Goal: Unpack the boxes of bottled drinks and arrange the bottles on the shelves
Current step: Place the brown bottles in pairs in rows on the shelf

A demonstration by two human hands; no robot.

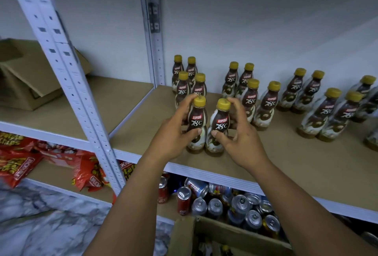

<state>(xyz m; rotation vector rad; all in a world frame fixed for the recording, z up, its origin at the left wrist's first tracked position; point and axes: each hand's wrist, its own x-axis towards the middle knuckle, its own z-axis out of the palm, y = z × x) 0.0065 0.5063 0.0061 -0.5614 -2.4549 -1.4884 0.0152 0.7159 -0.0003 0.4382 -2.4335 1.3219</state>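
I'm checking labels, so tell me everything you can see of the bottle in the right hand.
The bottle is small, waisted, seemingly plastic, with a yellow cap and a brown-and-cream sleeve reading Kopiko 78°C. Its base rests on the brown shelf near the front edge, top tilted slightly right. The right hand grips it, thumb on the label, fingertips by the cap. A twin bottle, in the left hand, stands close on its left.

The left hand (173, 133) hides the left side of the left bottle (196, 123) it grips and much of the bottles behind (182, 88). The right hand (241, 135) hides one side of the right bottle (219, 125). Far right of the hands, the last bottles (366, 88) blur and run off the edge. Below them, a cardboard box (225, 233) is cut off, its contents too dark to tell.
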